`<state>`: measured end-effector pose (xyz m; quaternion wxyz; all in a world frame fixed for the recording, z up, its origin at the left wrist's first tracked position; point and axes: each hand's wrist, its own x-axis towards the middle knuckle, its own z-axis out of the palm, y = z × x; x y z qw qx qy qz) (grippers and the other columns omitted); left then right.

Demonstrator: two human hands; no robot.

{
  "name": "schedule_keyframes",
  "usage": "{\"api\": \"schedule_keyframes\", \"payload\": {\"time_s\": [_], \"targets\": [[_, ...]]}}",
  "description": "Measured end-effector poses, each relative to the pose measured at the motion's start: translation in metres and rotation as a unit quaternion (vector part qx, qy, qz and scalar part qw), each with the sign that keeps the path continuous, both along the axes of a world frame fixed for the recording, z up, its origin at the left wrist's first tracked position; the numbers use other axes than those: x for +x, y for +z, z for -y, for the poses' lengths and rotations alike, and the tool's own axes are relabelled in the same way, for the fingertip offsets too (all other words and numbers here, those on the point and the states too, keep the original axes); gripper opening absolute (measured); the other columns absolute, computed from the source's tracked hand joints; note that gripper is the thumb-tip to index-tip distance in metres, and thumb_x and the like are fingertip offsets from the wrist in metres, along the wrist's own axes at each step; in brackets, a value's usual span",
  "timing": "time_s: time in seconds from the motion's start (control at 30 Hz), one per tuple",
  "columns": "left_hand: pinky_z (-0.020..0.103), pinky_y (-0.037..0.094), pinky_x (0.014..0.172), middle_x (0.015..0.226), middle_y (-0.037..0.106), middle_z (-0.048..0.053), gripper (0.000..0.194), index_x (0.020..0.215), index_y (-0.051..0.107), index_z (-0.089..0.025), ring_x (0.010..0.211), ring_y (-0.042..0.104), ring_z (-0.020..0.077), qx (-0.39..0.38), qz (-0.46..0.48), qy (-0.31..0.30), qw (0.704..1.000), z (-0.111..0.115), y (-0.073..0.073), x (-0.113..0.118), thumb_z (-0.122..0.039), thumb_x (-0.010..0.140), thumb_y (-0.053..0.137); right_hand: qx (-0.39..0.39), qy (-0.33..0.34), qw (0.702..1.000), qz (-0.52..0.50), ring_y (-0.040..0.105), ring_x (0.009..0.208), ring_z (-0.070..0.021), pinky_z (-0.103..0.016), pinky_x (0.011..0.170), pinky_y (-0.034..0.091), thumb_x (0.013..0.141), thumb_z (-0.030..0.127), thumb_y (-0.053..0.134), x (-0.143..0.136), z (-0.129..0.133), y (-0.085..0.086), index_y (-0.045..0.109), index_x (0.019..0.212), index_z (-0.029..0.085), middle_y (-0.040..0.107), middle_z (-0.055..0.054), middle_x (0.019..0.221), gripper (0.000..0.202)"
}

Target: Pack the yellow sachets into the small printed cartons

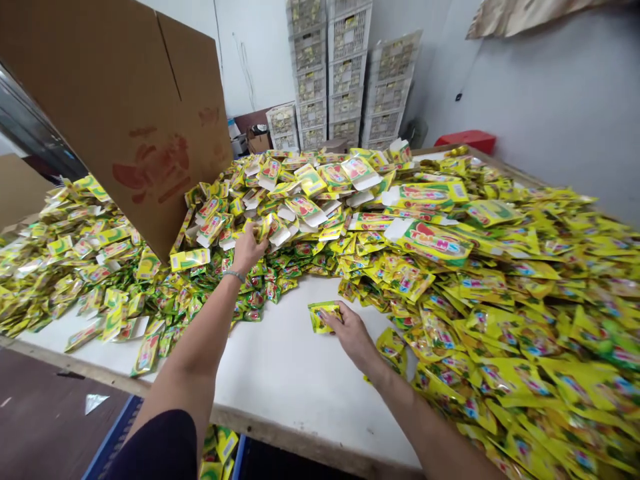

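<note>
My right hand (pixel 350 328) pinches a small yellow sachet (pixel 320 317) just above the bare white tabletop (pixel 290 360). Further forward and to the left, my left hand (pixel 249 248) reaches into the heap of small yellow boxes (pixel 307 210), its fingers closed around a small yellow box (pixel 261 230) that they partly cover. Many of the heaped boxes have open white flaps. Green and yellow sachets (pixel 250 297) lie below my left hand, and a large pile of yellow sachets (pixel 500 320) spreads beside my right arm.
A big cardboard carton (pixel 175 133) stands at the left. More packets (pixel 110 267) lie around it. White crates (pixel 345 67) are stacked behind the table, with a red object (pixel 467 140) at the back right. Under the front edge sits a blue crate (pixel 113 437).
</note>
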<state>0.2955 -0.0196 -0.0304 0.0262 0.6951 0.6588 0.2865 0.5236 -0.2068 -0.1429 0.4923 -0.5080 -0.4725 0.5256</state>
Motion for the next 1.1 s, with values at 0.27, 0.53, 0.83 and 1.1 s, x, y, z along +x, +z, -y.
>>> {"api": "schedule_keyframes", "payload": {"time_s": [0.27, 0.53, 0.83, 1.1], "targets": [[0.026, 0.050, 0.068, 0.090, 0.071, 0.002, 0.046, 0.102, 0.061, -0.018, 0.074, 0.064, 0.0155, -0.147, 0.385, -0.161, 0.897, 0.122, -0.048, 0.031, -0.045, 0.070, 0.079, 0.063, -0.069, 0.995, 0.025, 0.057, 0.069, -0.0174, -0.028, 0.065, 0.047, 0.078, 0.049, 0.068, 0.014, -0.001, 0.021, 0.063, 0.082, 0.022, 0.065, 0.000, 0.074, 0.027], [0.025, 0.049, 0.067, 0.085, 0.070, 0.002, 0.042, 0.097, 0.065, -0.016, 0.072, 0.063, 0.0148, -0.337, 0.433, -0.233, 0.803, 0.179, -0.085, 0.061, -0.044, 0.071, 0.081, 0.099, -0.049, 0.988, 0.106, 0.062, 0.072, -0.0188, -0.031, 0.071, 0.048, 0.081, 0.052, 0.065, 0.041, -0.009, 0.025, 0.065, 0.087, 0.022, 0.068, -0.001, 0.076, 0.031], [0.024, 0.049, 0.066, 0.084, 0.068, -0.001, 0.046, 0.102, 0.066, -0.017, 0.067, 0.060, 0.0115, -0.384, 0.403, -0.262, 0.788, 0.180, -0.091, 0.058, -0.036, 0.064, 0.086, 0.146, -0.007, 0.959, 0.244, 0.063, 0.089, -0.0214, -0.034, 0.084, 0.047, 0.078, 0.034, 0.072, 0.035, -0.011, 0.016, 0.071, 0.088, 0.022, 0.069, -0.005, 0.094, 0.016], [0.027, 0.052, 0.058, 0.078, 0.071, 0.001, 0.050, 0.101, 0.062, -0.016, 0.058, 0.063, 0.0134, -0.398, 0.508, -0.207, 0.735, 0.185, -0.089, 0.067, -0.038, 0.063, 0.087, 0.187, -0.115, 0.947, 0.234, 0.060, 0.083, -0.0216, -0.037, 0.083, 0.048, 0.086, 0.046, 0.066, 0.019, -0.002, 0.010, 0.068, 0.078, 0.023, 0.067, -0.006, 0.087, 0.024]]}}
